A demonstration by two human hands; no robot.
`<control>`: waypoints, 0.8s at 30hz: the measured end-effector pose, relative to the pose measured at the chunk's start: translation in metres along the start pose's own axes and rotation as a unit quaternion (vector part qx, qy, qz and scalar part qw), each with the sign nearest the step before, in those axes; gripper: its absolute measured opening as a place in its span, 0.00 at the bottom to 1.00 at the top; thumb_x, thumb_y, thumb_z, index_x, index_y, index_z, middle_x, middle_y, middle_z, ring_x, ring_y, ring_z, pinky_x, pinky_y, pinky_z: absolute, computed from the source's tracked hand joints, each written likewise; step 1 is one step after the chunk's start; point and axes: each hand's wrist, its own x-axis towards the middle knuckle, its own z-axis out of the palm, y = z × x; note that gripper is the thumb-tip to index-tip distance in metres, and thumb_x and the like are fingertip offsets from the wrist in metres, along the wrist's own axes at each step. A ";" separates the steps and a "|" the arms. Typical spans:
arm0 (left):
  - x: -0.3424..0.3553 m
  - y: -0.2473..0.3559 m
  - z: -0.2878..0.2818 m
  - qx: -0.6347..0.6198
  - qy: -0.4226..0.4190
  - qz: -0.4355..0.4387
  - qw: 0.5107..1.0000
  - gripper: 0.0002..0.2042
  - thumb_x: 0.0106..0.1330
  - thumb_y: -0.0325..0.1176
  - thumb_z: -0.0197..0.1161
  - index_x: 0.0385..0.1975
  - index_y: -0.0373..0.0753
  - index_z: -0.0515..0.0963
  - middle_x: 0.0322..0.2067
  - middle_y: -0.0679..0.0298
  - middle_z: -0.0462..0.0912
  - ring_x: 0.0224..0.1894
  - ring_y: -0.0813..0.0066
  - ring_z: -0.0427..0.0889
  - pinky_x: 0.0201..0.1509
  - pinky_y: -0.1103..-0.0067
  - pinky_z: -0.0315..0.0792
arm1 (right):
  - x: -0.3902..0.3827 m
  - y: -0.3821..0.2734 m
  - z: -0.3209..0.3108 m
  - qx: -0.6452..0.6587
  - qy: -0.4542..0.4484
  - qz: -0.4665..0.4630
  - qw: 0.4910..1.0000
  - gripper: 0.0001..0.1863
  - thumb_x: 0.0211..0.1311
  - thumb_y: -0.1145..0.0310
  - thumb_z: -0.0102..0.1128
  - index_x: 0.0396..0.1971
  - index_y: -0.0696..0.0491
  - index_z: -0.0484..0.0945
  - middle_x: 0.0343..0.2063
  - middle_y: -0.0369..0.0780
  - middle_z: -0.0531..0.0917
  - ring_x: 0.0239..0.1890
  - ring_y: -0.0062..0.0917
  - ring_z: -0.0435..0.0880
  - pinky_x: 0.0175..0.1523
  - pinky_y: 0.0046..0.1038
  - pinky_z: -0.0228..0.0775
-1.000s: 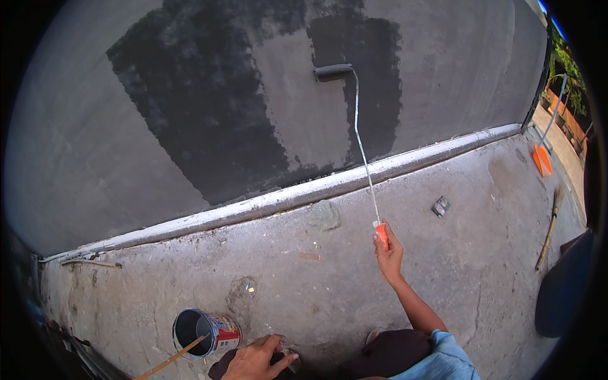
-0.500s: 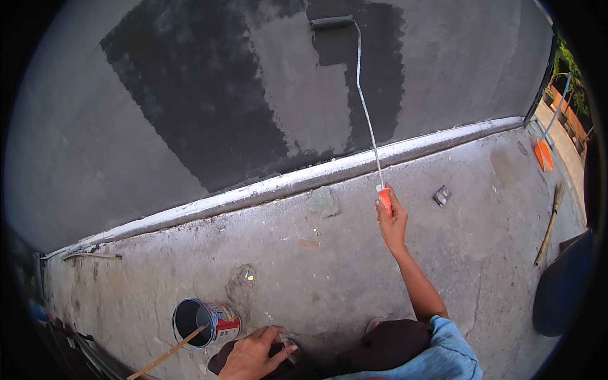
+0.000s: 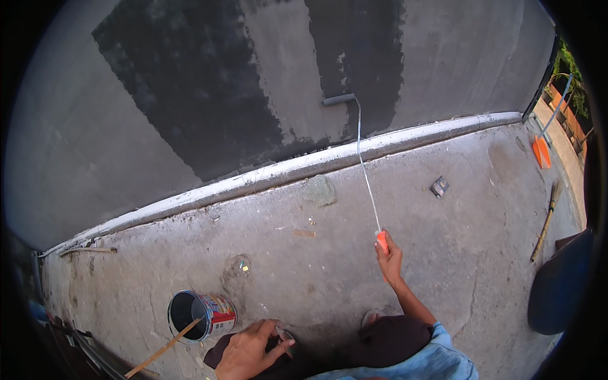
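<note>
My right hand (image 3: 388, 256) is closed round the orange handle of a long-framed paint roller (image 3: 366, 171). The roller's sleeve (image 3: 339, 99) rests against the grey wall (image 3: 462, 57), low down at the left edge of a dark painted strip. A wider dark painted patch (image 3: 190, 88) covers the wall further left. My left hand (image 3: 248, 348) lies over my left knee, thumb apart from the fingers, with nothing visible in it. Just left of it stands a paint can (image 3: 221, 315) with dark paint inside and a wooden stick (image 3: 163, 349) leaning out.
A white-topped ledge (image 3: 253, 180) runs along the wall's foot. On the concrete floor lie a stone (image 3: 320, 190), a small dark box (image 3: 439, 186) and a hand broom (image 3: 546, 221). At right are an orange dustpan (image 3: 541, 152) and a blue barrel (image 3: 560, 285).
The roller has come down the wall, darkening more of the strip. My right hand has drawn back toward me with its handle. My left hand stays on the knee.
</note>
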 end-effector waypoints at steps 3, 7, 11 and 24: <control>0.001 -0.002 0.002 0.005 0.003 0.002 1.000 0.17 0.61 0.40 0.68 0.43 0.37 0.74 0.33 0.52 0.82 0.35 0.50 0.83 0.38 0.65 0.76 | -0.008 0.019 -0.003 -0.018 0.001 0.018 1.000 0.25 0.66 0.72 0.61 0.60 0.67 0.70 0.53 0.53 0.81 0.57 0.28 0.79 0.61 0.27 0.68; 0.000 0.000 0.000 0.004 -0.004 -0.009 1.000 0.17 0.61 0.39 0.69 0.43 0.37 0.74 0.33 0.52 0.82 0.35 0.51 0.83 0.37 0.65 0.76 | -0.017 0.030 -0.006 -0.055 -0.006 0.027 0.998 0.25 0.65 0.70 0.63 0.59 0.67 0.72 0.54 0.54 0.80 0.58 0.30 0.79 0.61 0.28 0.68; 0.001 -0.001 0.001 0.006 0.004 0.002 1.000 0.17 0.61 0.39 0.69 0.43 0.37 0.74 0.33 0.52 0.82 0.35 0.51 0.83 0.37 0.65 0.76 | -0.021 0.050 -0.009 -0.040 -0.005 0.042 0.998 0.25 0.65 0.70 0.63 0.59 0.67 0.72 0.54 0.54 0.80 0.58 0.31 0.79 0.61 0.28 0.68; 0.004 0.000 0.001 -0.003 0.001 -0.010 1.000 0.18 0.62 0.41 0.69 0.45 0.37 0.74 0.34 0.52 0.83 0.35 0.50 0.83 0.37 0.65 0.77 | -0.018 0.089 -0.012 -0.091 0.002 -0.001 0.996 0.27 0.67 0.68 0.63 0.63 0.61 0.71 0.28 0.32 0.79 0.25 0.12 0.72 0.27 0.19 0.66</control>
